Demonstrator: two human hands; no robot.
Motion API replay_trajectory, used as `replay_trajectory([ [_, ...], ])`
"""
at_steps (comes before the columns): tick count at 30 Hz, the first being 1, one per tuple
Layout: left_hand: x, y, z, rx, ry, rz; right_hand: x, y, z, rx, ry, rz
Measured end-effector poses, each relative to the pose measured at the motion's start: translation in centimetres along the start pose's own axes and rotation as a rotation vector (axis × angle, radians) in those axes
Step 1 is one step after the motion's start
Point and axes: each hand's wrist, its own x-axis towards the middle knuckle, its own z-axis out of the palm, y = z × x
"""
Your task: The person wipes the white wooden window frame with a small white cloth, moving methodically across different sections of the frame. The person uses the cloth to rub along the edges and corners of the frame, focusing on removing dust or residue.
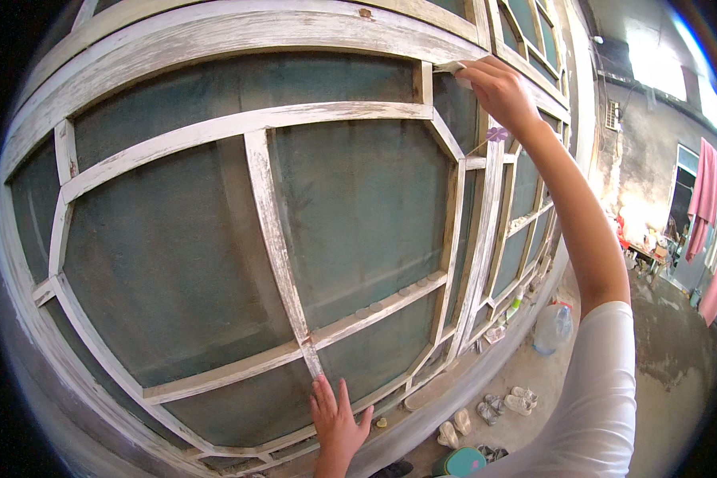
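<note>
Before me stands a large wooden window frame [275,221] with worn, flaking white paint and dark mesh-like panes [358,203]. My right hand [502,89] is raised to the upper right and pinches a thin white wipe or cloth [452,67]. The wipe touches the upper rail, just right of a short upright. Low in the view, my left hand [339,421] has its fingers spread, with nothing in it. Its fingertips rest at the lower part of the middle upright [281,251]. A purple flower ornament [496,134] hangs below my right wrist.
Small round objects [370,309] sit on the lower crossbar. Along the sill [388,430] lie a shoe insole [430,391] and a green-and-white bottle [517,299]. Several shoes [521,400], a large clear plastic jug [552,328] and a teal stool [463,461] are on the floor. Pink cloth [702,197] hangs at right.
</note>
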Motion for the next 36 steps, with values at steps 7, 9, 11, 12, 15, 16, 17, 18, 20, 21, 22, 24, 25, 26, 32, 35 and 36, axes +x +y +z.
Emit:
replay_trajectory([
  [7, -0.1, -0.9, 0.1, -0.037, -0.01, 0.052, -2.2, 2.9, -0.3, -0.099, -0.079, 0.162],
  [9, -0.1, -0.8, -0.1, -0.063, -0.028, 0.039, -2.4, 2.9, -0.5, -0.075, -0.108, 0.195],
  [11, 0.0, -1.1, -0.3, -0.081, -0.039, 0.037, -2.3, 2.5, -0.8, -0.073, -0.157, 0.242],
  [12, -0.1, -1.1, -0.1, -0.094, -0.046, 0.043, -2.3, 2.8, -1.0, -0.063, -0.136, 0.208],
  [15, -0.1, -1.3, 0.0, -0.097, -0.056, 0.054, -2.8, 3.0, -1.5, -0.034, -0.164, 0.234],
  [16, -0.2, -1.3, -0.1, -0.092, -0.059, 0.054, -2.8, 2.9, -1.5, -0.026, -0.158, 0.212],
  [17, -0.3, -1.0, 0.0, -0.099, -0.062, 0.057, -2.7, 2.9, -1.4, -0.018, -0.152, 0.189],
  [18, -0.3, -1.1, -0.1, -0.096, -0.061, 0.059, -2.5, 2.6, -1.2, -0.009, -0.138, 0.173],
  [20, -0.2, -1.1, -0.3, -0.094, -0.065, 0.061, -2.0, 2.2, -1.3, -0.003, -0.132, 0.154],
  [21, -0.1, -1.1, -0.5, -0.094, -0.067, 0.062, -1.8, 2.1, -1.3, -0.004, -0.125, 0.144],
  [22, 0.0, -1.1, -0.7, -0.093, -0.068, 0.063, -1.8, 2.0, -1.1, 0.002, -0.124, 0.144],
  [24, -0.2, -1.3, -0.6, -0.076, -0.065, 0.07, -1.8, 1.8, -0.3, 0.011, -0.121, 0.141],
  [25, -0.2, -1.4, -0.6, -0.068, -0.062, 0.073, -2.0, 2.0, -0.3, -0.001, -0.126, 0.148],
  [26, -0.1, -1.5, -0.6, -0.067, -0.064, 0.075, -2.2, 2.1, -0.4, -0.012, -0.13, 0.155],
  [32, 0.1, -1.2, -0.9, -0.088, -0.038, 0.074, -4.1, 3.6, -1.0, -0.069, -0.174, 0.239],
  [35, 0.1, -1.4, -1.1, -0.074, -0.057, 0.081, -3.6, 2.4, -0.4, 0.013, -0.107, 0.183],
  [36, 0.1, -1.5, -0.7, -0.073, -0.081, 0.085, -3.4, 2.0, -0.1, 0.018, -0.103, 0.167],
])
